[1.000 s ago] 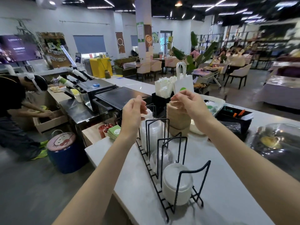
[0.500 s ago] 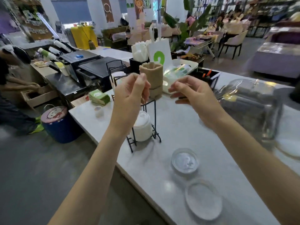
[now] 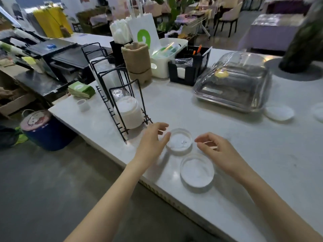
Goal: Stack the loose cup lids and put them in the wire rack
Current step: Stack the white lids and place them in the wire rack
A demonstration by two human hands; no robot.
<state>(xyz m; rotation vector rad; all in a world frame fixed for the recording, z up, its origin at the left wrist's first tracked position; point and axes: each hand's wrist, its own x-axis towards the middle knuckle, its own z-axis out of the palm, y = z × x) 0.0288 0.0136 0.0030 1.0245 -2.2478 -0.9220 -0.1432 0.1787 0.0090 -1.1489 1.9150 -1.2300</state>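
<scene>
Two clear cup lids lie on the white counter (image 3: 262, 145) near its front edge. The smaller lid (image 3: 180, 141) sits between my hands; the larger lid (image 3: 197, 169) lies nearer to me. My left hand (image 3: 152, 142) hovers at the small lid's left rim, fingers apart, holding nothing. On the other side of that lid my right hand (image 3: 218, 151) is open too. The black wire rack (image 3: 120, 102) stands to the left, with a stack of white lids (image 3: 128, 110) in its front slot and clear lids behind.
A clear domed food cover (image 3: 234, 81) sits at the right, white lids (image 3: 279, 112) beside it. Behind the rack are a brown cup-sleeve stack (image 3: 137, 62), a white bin (image 3: 167, 56), a black organiser (image 3: 190, 67) and a small white cup (image 3: 83, 104).
My view has tilted down from the rack to the counter. Both hands have dropped from in front of the rack to either side of the small clear lid.
</scene>
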